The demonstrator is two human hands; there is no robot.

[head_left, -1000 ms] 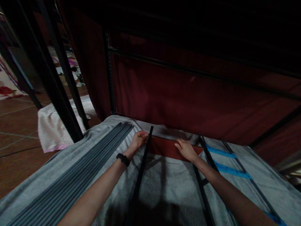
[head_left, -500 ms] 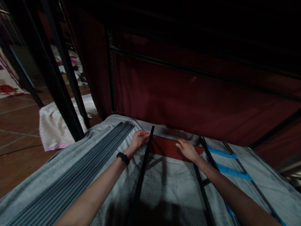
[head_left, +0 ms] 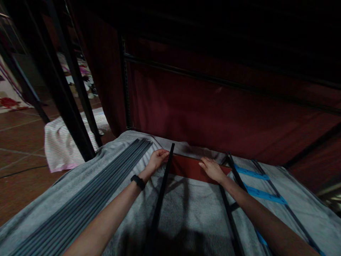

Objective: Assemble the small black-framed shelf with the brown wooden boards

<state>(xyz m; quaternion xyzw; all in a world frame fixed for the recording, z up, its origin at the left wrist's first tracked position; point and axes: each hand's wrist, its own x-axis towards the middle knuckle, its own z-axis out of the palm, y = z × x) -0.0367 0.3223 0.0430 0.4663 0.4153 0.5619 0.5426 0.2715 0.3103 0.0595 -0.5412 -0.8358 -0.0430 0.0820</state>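
My left hand (head_left: pixel 157 159), with a black band on the wrist, has its fingers pinched together against the outer side of a black metal bar (head_left: pixel 161 193), close to its far end. Whatever may be between those fingertips is too small to make out. My right hand (head_left: pixel 212 170) grips the upper edge of a reddish-brown board (head_left: pixel 185 165), its fingers close together. The board spans from this bar to a second black bar (head_left: pixel 229 217) on the right. Part of the board is hidden behind my right hand and forearm.
Several grey rods (head_left: pixel 87 192) lie side by side on the grey cloth (head_left: pixel 186 209) at left. At right are black rails with blue slats (head_left: pixel 266 195). A dark red fabric panel (head_left: pixel 181 103) rises behind, and black posts (head_left: pixel 76 89) stand at left.
Almost nothing differs. My left hand and wrist have shifted very slightly down; the board, the bars and my right hand stay where they were.
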